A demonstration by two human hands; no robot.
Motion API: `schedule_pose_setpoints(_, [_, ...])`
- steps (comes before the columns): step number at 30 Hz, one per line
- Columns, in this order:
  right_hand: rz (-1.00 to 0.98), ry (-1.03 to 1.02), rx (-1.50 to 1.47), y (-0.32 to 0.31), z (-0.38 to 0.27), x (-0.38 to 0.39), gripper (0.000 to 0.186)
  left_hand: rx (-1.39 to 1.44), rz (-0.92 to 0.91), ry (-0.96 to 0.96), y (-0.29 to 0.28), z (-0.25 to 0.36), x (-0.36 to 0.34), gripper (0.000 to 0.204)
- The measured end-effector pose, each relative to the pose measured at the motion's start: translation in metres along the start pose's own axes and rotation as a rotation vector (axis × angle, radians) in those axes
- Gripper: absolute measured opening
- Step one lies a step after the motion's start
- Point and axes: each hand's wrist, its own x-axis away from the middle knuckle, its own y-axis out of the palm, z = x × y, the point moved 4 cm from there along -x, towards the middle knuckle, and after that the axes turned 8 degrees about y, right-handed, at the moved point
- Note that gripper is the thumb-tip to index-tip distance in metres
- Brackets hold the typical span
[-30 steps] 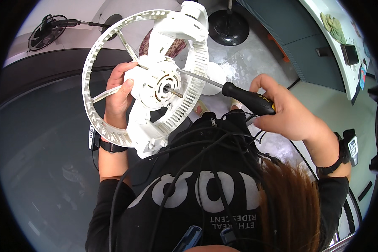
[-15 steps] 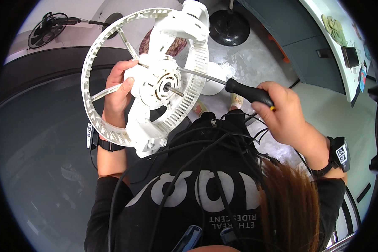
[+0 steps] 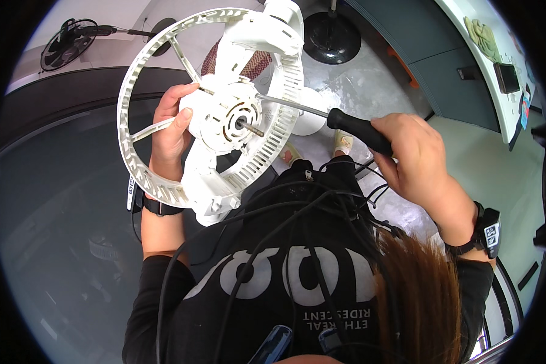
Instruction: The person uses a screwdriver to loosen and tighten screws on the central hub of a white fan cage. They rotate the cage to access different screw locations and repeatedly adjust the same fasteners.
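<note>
- Gripping the white ring-shaped frame (image 3: 205,179) by its hub (image 3: 227,118) with the left hand (image 3: 172,134).
- Grasping in the right hand (image 3: 414,151) the black-handled screwdriver (image 3: 340,121) reaching to the hub's edge.

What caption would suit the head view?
Left hand holds a round white frame, right hand a screwdriver at its hub.

The ring-shaped frame (image 3: 221,112) was smooth plastic — its spindle (image 3: 252,128) bare metal. The screwdriver (image 3: 335,117) had a matt handle (image 3: 359,130) and a shiny metal shaft (image 3: 294,105). The pedestal base (image 3: 332,39) looked smooth and glossy — the shirt (image 3: 236,327) matt cloth.
</note>
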Motion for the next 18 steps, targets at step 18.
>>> schedule_pose_setpoints(18, [-0.576,0.978,-1.029,0.024,-0.003,0.013,0.019,0.022,-0.007,0.012,-0.001,-0.003,-0.001,0.038])
